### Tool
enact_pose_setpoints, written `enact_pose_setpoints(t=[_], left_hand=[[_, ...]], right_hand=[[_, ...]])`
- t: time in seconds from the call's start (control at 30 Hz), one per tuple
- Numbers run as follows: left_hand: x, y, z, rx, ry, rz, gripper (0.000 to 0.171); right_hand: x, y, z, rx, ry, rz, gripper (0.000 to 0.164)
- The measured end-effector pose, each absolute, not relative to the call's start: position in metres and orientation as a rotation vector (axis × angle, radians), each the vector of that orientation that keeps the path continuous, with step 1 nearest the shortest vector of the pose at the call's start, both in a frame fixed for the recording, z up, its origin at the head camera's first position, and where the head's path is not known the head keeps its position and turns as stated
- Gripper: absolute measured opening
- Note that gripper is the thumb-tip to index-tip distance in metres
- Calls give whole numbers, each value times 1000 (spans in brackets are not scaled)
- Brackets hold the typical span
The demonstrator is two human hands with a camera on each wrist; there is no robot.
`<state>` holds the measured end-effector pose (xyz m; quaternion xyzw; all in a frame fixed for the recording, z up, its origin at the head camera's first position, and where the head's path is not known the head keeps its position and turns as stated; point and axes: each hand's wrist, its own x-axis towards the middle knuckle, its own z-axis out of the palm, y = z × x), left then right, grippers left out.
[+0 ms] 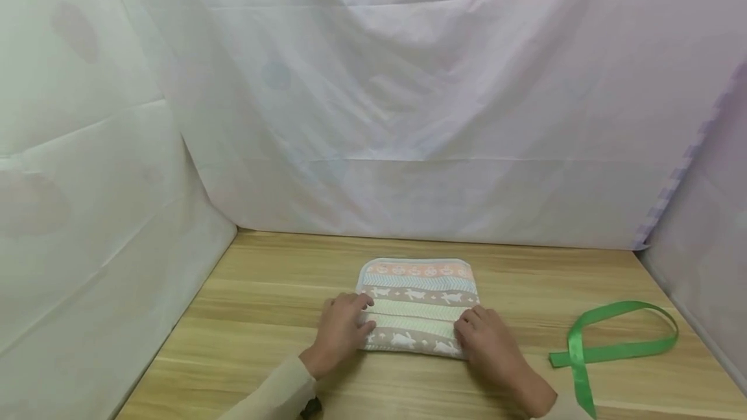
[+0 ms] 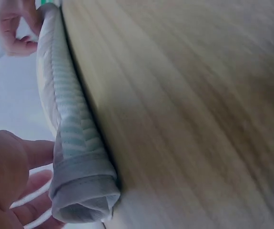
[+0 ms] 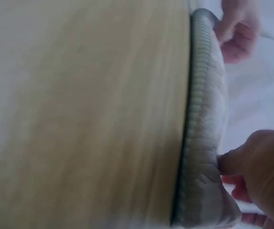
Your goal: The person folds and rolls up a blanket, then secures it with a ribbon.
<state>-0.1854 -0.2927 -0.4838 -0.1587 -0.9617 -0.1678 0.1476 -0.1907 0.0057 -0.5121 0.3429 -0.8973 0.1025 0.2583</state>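
A cloth (image 1: 417, 308), patterned in pale stripes with white animal figures, lies folded on the wooden table. Its far corners are rounded and have a white edge. My left hand (image 1: 344, 326) touches its left edge, with thumb and fingers spread apart. On the right edge, the fingers of my right hand (image 1: 493, 345) rest on the cloth. In the left wrist view, the cloth's near end (image 2: 84, 191) shows thick, turned-over layers beside my left thumb. The right wrist view shows my right thumb (image 3: 232, 162) against the cloth's near side (image 3: 201, 186); the other fingers are partly hidden.
A green ribbon (image 1: 630, 350) lies in a loop on the right of the table, one tail reaching toward the front edge. Pale fabric (image 1: 408, 115) hangs behind the wooden table (image 1: 262, 277) and along both its sides.
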Motion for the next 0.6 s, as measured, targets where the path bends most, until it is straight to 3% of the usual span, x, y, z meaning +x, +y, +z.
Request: enact_pose_setpoints(t=[0.4, 0.6], left_hand=[[-174, -290, -492, -833, -2552, -261, 24], [-168, -292, -490, -878, -2708, -216, 48]], right_hand=[[-184, 4, -511, 1067, -2356, 288, 17], [-185, 10, -505, 1072, -2527, 329, 38]])
